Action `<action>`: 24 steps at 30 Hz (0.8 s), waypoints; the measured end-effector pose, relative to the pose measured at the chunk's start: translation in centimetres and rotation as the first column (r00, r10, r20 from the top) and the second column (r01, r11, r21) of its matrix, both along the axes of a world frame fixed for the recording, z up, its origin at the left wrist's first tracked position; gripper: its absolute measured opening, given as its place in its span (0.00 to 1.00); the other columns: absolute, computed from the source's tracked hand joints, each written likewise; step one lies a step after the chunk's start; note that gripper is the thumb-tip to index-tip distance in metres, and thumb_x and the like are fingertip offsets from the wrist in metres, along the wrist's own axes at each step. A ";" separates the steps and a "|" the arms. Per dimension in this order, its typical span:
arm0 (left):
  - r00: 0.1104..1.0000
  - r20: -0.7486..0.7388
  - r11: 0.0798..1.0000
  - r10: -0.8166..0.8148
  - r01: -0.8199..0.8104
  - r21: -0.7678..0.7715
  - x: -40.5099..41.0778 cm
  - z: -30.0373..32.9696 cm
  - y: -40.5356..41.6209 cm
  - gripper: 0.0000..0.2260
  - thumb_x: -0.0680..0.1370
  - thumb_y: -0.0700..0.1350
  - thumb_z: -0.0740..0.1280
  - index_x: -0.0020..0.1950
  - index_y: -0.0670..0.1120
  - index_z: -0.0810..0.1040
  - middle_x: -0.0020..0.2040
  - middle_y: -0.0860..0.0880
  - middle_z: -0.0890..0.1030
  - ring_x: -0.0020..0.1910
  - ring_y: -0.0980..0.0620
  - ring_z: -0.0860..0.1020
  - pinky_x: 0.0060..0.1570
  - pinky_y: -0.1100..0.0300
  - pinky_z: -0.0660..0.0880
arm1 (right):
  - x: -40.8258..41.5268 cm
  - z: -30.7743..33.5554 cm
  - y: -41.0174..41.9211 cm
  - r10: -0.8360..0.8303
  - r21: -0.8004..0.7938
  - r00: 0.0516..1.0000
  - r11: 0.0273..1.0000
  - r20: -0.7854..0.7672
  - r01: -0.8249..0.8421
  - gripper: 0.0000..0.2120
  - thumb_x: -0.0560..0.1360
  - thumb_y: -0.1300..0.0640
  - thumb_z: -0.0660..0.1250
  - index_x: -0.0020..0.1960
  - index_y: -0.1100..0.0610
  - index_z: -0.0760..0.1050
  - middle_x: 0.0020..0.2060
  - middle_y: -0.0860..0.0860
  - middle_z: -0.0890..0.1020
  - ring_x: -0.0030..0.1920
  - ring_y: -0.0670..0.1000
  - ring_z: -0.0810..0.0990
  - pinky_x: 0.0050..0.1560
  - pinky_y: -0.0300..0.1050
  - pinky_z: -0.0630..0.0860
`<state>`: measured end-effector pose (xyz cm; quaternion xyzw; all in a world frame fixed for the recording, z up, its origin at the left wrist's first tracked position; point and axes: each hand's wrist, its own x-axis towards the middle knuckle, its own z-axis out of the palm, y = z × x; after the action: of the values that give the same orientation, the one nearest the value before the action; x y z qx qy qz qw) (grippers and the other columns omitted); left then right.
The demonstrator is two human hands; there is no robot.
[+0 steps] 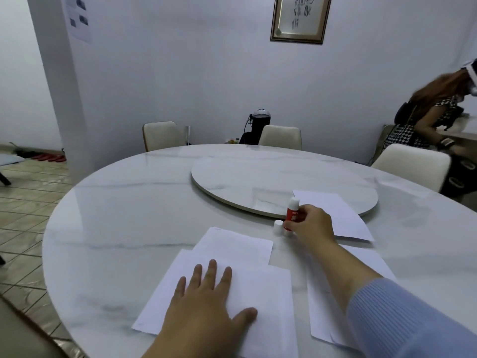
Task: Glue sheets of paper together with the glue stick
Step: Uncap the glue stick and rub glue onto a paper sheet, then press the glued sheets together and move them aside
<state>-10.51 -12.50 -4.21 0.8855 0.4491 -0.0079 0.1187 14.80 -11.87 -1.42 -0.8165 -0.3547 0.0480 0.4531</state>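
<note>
My left hand [206,303] lies flat with straight fingers on a white sheet [263,301] at the near edge of the table. A second sheet [235,244] sticks out from under it on the far side. My right hand [311,224] reaches forward and grips a red and white glue stick [292,211] that stands upright on the table. A small white cap [278,225] sits just left of the stick's base. Another sheet [343,218] lies beyond my right hand, and one more sheet [322,313] lies partly hidden under my right forearm.
The round marble table [116,228] carries a raised turntable [245,177] in its middle. White chairs [280,136] stand round the far side. A person [433,120] bends over at the far right. Tiled floor [23,208] lies to the left.
</note>
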 end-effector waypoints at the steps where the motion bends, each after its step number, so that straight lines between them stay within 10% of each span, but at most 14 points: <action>1: 1.000 0.007 1.000 0.020 -0.020 0.004 0.1 0.0 0.0 0.38 0.72 0.70 0.50 0.76 0.56 0.39 0.77 0.52 0.37 0.76 0.50 0.37 0.74 0.49 0.38 | 0.0 0.2 0.1 0.015 -0.015 1.000 1.000 0.001 -0.015 0.14 0.66 0.58 0.75 0.51 0.57 0.78 0.45 0.52 0.82 0.50 0.54 0.80 0.42 0.43 0.70; 6: 0.997 0.010 0.997 0.072 -0.072 -0.014 0.5 0.2 0.0 0.37 0.73 0.69 0.48 0.76 0.54 0.40 0.78 0.50 0.38 0.76 0.48 0.37 0.73 0.46 0.38 | 2.6 3.0 -3.7 0.033 0.003 0.999 0.999 0.042 -0.033 0.30 0.63 0.51 0.79 0.62 0.57 0.74 0.50 0.52 0.80 0.45 0.51 0.77 0.40 0.39 0.69; 10: 0.997 0.000 0.997 0.078 -0.078 -0.005 1.6 0.5 -0.7 0.36 0.75 0.67 0.47 0.76 0.51 0.39 0.78 0.50 0.38 0.76 0.49 0.38 0.72 0.43 0.38 | 4.8 4.3 -11.0 0.317 -0.686 0.941 0.711 0.117 -0.154 0.39 0.60 0.47 0.80 0.68 0.50 0.71 0.61 0.45 0.77 0.58 0.47 0.76 0.58 0.40 0.69; 12: 0.998 -0.013 0.997 0.069 -0.070 -0.021 2.8 0.7 -1.3 0.36 0.76 0.66 0.48 0.76 0.49 0.39 0.78 0.50 0.38 0.76 0.49 0.38 0.72 0.42 0.38 | 4.7 3.2 -13.4 0.325 -0.785 0.937 0.610 0.126 -0.106 0.44 0.61 0.43 0.78 0.73 0.47 0.64 0.68 0.44 0.71 0.66 0.47 0.71 0.65 0.39 0.64; 18: 0.995 -0.001 0.995 0.098 -0.098 -0.034 4.6 0.9 -1.9 0.36 0.76 0.66 0.48 0.77 0.47 0.40 0.78 0.48 0.40 0.76 0.47 0.39 0.72 0.42 0.39 | 3.3 1.7 -15.9 0.186 -0.568 0.952 0.823 0.245 -0.015 0.36 0.61 0.47 0.78 0.66 0.43 0.71 0.58 0.45 0.77 0.62 0.51 0.74 0.61 0.44 0.70; 24: 0.923 0.384 0.993 -0.009 0.052 -0.102 2.5 1.2 -2.0 0.31 0.77 0.63 0.50 0.76 0.56 0.43 0.78 0.54 0.40 0.75 0.55 0.38 0.73 0.55 0.41 | 4.0 4.5 -18.6 0.113 -0.359 0.956 0.933 0.270 -0.009 0.12 0.54 0.47 0.82 0.31 0.46 0.81 0.26 0.47 0.80 0.33 0.49 0.78 0.31 0.44 0.71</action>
<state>-8.06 -14.48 -2.98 0.8691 0.4021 0.1384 0.2526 18.81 -30.47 3.11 -0.8713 -0.4274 0.0064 0.2411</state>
